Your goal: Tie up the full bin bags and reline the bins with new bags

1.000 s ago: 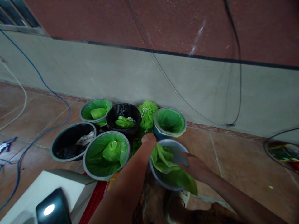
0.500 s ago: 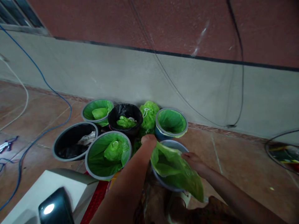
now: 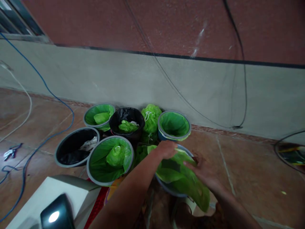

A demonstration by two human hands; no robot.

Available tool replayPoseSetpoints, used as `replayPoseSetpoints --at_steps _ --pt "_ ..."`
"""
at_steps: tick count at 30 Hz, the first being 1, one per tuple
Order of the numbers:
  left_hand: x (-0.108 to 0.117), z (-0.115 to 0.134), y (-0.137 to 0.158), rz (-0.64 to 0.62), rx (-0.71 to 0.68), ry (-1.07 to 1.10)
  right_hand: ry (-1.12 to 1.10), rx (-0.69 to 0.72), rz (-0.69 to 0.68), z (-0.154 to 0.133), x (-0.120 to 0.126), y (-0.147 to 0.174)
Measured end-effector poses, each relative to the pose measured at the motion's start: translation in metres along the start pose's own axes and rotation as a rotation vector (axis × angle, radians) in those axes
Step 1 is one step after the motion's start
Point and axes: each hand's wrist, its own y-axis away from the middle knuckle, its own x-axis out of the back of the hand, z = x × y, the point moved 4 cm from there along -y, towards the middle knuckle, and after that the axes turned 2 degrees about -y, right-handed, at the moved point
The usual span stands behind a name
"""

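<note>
A thin green bin bag [image 3: 197, 192] hangs partly inside a grey-rimmed bin [image 3: 166, 187] in front of me, with its lower right side draped outside over the rim. My left hand [image 3: 168, 150] is closed on the bag's upper edge, above the far side of the bin. On the right edge of the bag, my right hand [image 3: 201, 170] has its thumb on the plastic and its other fingers behind; it is slightly blurred. Left of this bin stands another bin [image 3: 87, 165] lined in green, with a knotted green bundle [image 3: 116, 155] inside.
By the wall are a green-lined bin [image 3: 159, 127], a tied green bag [image 3: 150, 116], a black-lined bin [image 3: 114, 128] and another green-lined bin [image 3: 85, 119]. A wide black-lined bin [image 3: 57, 156] stands left. A phone [image 3: 57, 211] lies on a white box [image 3: 43, 197]. Cables [image 3: 49, 84] cross the floor.
My left hand has moved right along the bag's edge, closer to my right hand. The bag's mouth is narrower. My right hand has shifted slightly, and the view has tilted a little.
</note>
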Motion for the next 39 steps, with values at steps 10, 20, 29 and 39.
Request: replayPoseSetpoints --at_steps 10,20,29,39 --pt "0.018 -0.007 -0.005 -0.012 0.048 0.129 -0.069 0.100 -0.042 -0.011 0.017 -0.030" --pt "0.019 0.001 -0.011 0.003 -0.004 0.168 -0.281 0.190 -0.145 -0.012 0.007 -0.032" --pt "0.024 0.005 -0.008 -0.001 -0.037 0.099 -0.081 0.238 -0.043 -0.022 0.016 -0.028" --pt "0.021 -0.006 -0.005 -0.069 0.020 -0.062 0.188 0.231 -0.088 -0.020 0.027 -0.029"
